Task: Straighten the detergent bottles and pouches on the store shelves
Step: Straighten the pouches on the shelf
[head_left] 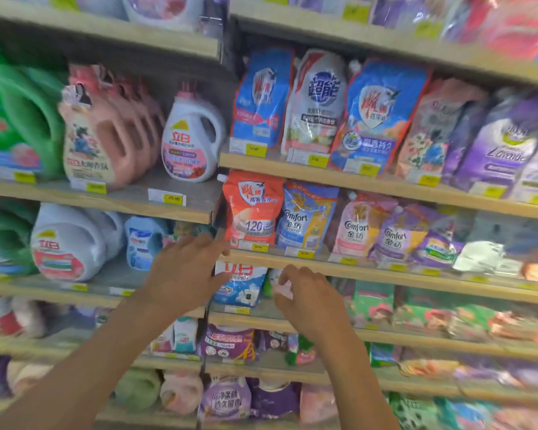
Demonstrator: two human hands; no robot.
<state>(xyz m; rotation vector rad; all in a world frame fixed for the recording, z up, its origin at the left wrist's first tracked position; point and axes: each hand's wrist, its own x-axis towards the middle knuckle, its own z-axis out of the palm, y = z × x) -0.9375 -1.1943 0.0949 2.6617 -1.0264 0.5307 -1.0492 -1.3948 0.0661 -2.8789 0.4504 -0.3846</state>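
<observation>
Both my hands are raised in front of the shelves and hold nothing. My left hand hangs with loosely spread fingers at the divider between the two shelf bays, its fingertips near the wooden shelf edge. My right hand has loosely curled fingers in front of a pink pouch, beside a blue and white pouch. Just above stand a red pouch and a blue Comfort pouch. Whether either hand touches anything is unclear.
White bottles and a small blue bottle stand on the left bay. Above are pink bottles, a white bottle, green jugs. The right bay holds rows of pouches. Lower shelves are packed and blurred.
</observation>
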